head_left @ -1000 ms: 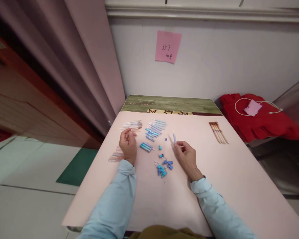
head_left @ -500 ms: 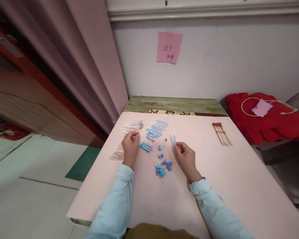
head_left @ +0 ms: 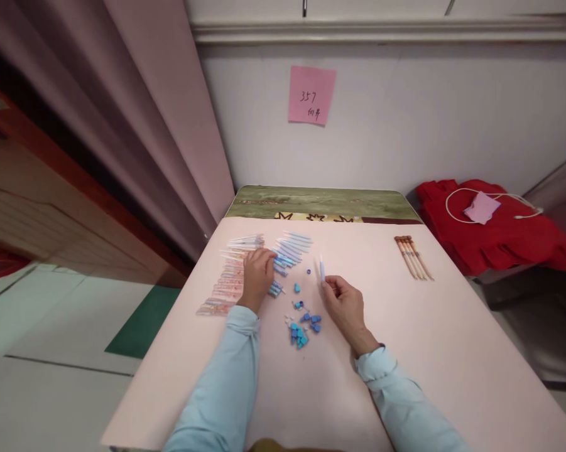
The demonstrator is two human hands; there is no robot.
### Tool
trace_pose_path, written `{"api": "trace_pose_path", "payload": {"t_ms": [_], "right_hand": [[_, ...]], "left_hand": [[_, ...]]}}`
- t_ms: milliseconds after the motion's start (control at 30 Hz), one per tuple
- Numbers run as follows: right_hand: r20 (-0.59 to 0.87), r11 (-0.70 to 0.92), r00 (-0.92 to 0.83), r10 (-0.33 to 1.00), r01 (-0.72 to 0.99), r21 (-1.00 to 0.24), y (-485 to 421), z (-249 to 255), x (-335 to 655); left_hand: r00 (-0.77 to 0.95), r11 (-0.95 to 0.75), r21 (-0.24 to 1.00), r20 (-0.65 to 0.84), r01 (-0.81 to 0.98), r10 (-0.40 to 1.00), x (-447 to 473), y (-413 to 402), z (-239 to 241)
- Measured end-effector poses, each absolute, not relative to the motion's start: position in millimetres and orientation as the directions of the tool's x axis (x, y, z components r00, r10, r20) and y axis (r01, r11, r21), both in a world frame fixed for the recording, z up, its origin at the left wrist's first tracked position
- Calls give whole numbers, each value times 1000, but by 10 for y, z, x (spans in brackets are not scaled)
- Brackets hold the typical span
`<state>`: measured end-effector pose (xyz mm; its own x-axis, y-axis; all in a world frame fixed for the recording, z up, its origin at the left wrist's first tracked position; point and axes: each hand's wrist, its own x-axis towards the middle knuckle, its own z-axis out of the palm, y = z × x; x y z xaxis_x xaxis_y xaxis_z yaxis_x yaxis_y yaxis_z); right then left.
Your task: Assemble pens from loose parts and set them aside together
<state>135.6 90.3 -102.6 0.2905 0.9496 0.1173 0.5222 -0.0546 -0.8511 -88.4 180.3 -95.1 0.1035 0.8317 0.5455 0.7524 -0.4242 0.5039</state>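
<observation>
My right hand (head_left: 343, 304) pinches a slim pale blue pen part (head_left: 322, 271) with a white tip, held upright above the table. My left hand (head_left: 258, 276) is over the pen parts on the left, fingers curled and together at the edge of the blue pen barrels (head_left: 281, 267); what they grip, if anything, is hidden. Light blue slim pen parts (head_left: 298, 238) lie fanned out behind. Shorter blue and teal barrels (head_left: 276, 289) show beside my left wrist. Nearer me are small blue and teal pieces (head_left: 299, 336), with a dark blue ring (head_left: 308, 272) farther back.
Pink patterned strips (head_left: 226, 285) and white slender sticks (head_left: 246, 240) lie at the table's left. Several brown-topped pens (head_left: 412, 257) rest at the right. A red cloth (head_left: 490, 235) with a white cable is beyond the table's right edge. The wall stands behind the table.
My left hand has moved right, from the pink strips to the blue barrels. My right hand still holds the pale blue pen part. The view has shifted slightly.
</observation>
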Motion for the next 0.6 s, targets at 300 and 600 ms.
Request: {"api": "trace_pose_path", "payload": {"t_ms": [300,600], "right_hand": [[129,-42,290,948,516,-855,903,-1028,1357],[120,-46,293,949,504,-863,908,-1044,1366]], "left_hand": [[320,-490,384,426,783,846,-728,1770,-941],[39,-368,492,557,789,830,-856,1824,-938]]}}
